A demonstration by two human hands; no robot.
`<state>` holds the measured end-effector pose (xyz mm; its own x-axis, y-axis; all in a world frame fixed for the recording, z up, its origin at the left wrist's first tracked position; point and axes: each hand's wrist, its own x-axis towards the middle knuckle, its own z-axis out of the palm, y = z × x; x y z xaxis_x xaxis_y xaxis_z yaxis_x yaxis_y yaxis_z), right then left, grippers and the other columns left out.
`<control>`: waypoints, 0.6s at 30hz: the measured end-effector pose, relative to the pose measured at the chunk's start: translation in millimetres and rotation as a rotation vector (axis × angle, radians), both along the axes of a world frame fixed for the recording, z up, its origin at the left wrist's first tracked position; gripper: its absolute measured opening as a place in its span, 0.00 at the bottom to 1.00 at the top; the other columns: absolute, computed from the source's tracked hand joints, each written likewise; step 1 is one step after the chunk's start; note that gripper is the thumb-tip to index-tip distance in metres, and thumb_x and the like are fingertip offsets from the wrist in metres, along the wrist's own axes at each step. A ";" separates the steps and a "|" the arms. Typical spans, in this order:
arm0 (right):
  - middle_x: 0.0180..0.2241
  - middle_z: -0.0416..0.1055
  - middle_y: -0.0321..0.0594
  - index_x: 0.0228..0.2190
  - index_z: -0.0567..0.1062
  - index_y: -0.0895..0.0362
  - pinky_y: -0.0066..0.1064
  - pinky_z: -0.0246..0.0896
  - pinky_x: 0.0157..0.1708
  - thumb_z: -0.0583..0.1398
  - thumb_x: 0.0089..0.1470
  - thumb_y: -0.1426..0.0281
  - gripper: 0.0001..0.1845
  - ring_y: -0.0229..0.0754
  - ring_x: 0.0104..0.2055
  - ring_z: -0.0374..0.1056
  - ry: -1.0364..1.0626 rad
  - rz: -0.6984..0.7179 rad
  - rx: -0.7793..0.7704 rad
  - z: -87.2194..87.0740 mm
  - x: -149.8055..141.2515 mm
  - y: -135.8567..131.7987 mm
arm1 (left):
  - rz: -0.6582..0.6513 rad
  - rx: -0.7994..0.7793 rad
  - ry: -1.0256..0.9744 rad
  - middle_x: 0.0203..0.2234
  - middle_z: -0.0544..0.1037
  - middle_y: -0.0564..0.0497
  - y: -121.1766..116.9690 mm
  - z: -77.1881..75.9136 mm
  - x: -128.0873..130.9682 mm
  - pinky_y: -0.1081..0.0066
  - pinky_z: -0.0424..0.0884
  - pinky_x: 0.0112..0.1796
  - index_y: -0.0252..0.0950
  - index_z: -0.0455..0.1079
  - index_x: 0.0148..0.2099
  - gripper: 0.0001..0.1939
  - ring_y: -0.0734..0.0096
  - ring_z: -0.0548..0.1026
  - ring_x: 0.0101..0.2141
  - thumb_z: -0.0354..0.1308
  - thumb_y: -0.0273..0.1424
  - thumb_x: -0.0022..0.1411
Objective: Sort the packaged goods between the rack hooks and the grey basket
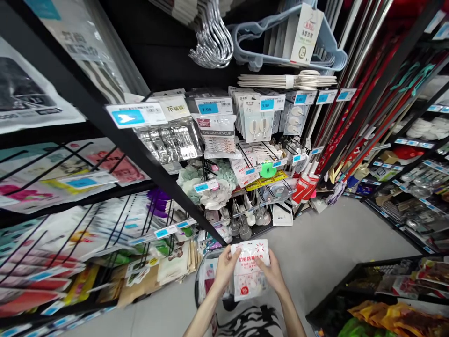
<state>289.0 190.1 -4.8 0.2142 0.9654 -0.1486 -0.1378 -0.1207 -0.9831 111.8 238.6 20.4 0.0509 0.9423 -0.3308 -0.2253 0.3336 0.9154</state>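
Note:
Between my two hands is a white packet (pixel 249 276) with red printing and small coloured pieces showing in its lower half. My left hand (pixel 224 267) pinches its upper left side, the thumb lying on the front. On the packet's right edge, my right hand (pixel 272 271) is closed with its thumb on the front too. The packet's back and most of my fingers are hidden behind it. Below and to the left of the packet, a dark-rimmed basket (pixel 197 285) with packaged goods in it shows in part. Similar white and red packets (pixel 244 168) hang on the shelf ahead.
Ahead, a black rack post (pixel 154 173) slants between displays. Clothes-clip packs (pixel 220 135), hook packs (pixel 259 119) and blue hangers (pixel 291 42) hang on the shelves. Mop poles (pixel 365 117) stand at the right. A low bin (pixel 386 299) holds bagged goods beside the grey floor (pixel 336 234).

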 end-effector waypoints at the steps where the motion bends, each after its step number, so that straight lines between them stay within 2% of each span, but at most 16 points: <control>1: 0.41 0.81 0.46 0.43 0.78 0.57 0.39 0.73 0.42 0.70 0.53 0.55 0.23 0.52 0.41 0.76 -0.013 -0.010 -0.006 0.4 -2.5 0.2 | -0.013 0.004 -0.011 0.31 0.83 0.47 -2.3 2.0 0.8 0.66 0.77 0.34 0.36 0.72 0.39 0.27 0.57 0.81 0.33 0.73 0.51 0.48; 4: 0.39 0.80 0.45 0.40 0.77 0.57 0.37 0.72 0.41 0.66 0.58 0.53 0.20 0.50 0.40 0.75 -0.067 -0.069 0.001 0.7 -9.3 3.3 | 0.028 0.022 0.003 0.32 0.82 0.47 -9.3 8.2 -0.1 0.66 0.76 0.36 0.36 0.72 0.37 0.27 0.57 0.80 0.34 0.73 0.51 0.47; 7: 0.35 0.78 0.43 0.36 0.77 0.58 0.35 0.71 0.39 0.66 0.57 0.53 0.20 0.49 0.38 0.74 -0.120 -0.074 0.035 -0.6 -18.3 10.7 | 0.097 0.044 0.087 0.31 0.81 0.47 -14.4 13.5 -11.5 0.67 0.75 0.35 0.35 0.72 0.34 0.28 0.58 0.78 0.34 0.72 0.54 0.45; 10: 0.32 0.77 0.42 0.34 0.77 0.58 0.33 0.70 0.36 0.66 0.57 0.53 0.19 0.49 0.36 0.73 -0.146 -0.053 0.074 -2.2 -34.1 18.8 | 0.126 0.061 0.172 0.25 0.75 0.51 -18.5 16.7 -34.7 0.70 0.71 0.31 0.37 0.68 0.29 0.29 0.62 0.74 0.30 0.72 0.57 0.43; 14: 0.37 0.79 0.46 0.41 0.80 0.58 0.36 0.72 0.40 0.65 0.58 0.54 0.20 0.51 0.40 0.75 -0.111 -0.014 0.096 -6.8 -65.2 21.9 | 0.056 0.054 0.105 0.24 0.71 0.54 -25.7 17.1 -73.0 0.71 0.69 0.31 0.38 0.67 0.30 0.30 0.65 0.71 0.28 0.68 0.59 0.47; 16: 0.39 0.79 0.47 0.41 0.81 0.58 0.37 0.73 0.41 0.66 0.57 0.54 0.20 0.52 0.41 0.75 -0.116 -0.061 0.108 -11.4 -82.5 20.0 | 0.073 0.040 0.116 0.24 0.69 0.55 -29.8 15.1 -90.6 0.71 0.67 0.29 0.38 0.65 0.29 0.30 0.67 0.69 0.27 0.68 0.60 0.46; 18: 0.40 0.79 0.48 0.37 0.83 0.58 0.35 0.73 0.39 0.67 0.55 0.54 0.19 0.52 0.42 0.75 -0.162 -0.163 0.142 -16.1 -98.9 17.7 | 0.125 0.029 0.172 0.22 0.65 0.56 -33.9 11.7 -105.8 0.72 0.64 0.27 0.39 0.62 0.26 0.32 0.69 0.65 0.25 0.68 0.61 0.44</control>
<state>190.2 207.8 -20.9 0.3782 0.9251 0.0347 0.0163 0.0309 -0.9994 6.1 204.7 32.0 -0.1215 0.9469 -0.2977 -0.1030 0.2863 0.9526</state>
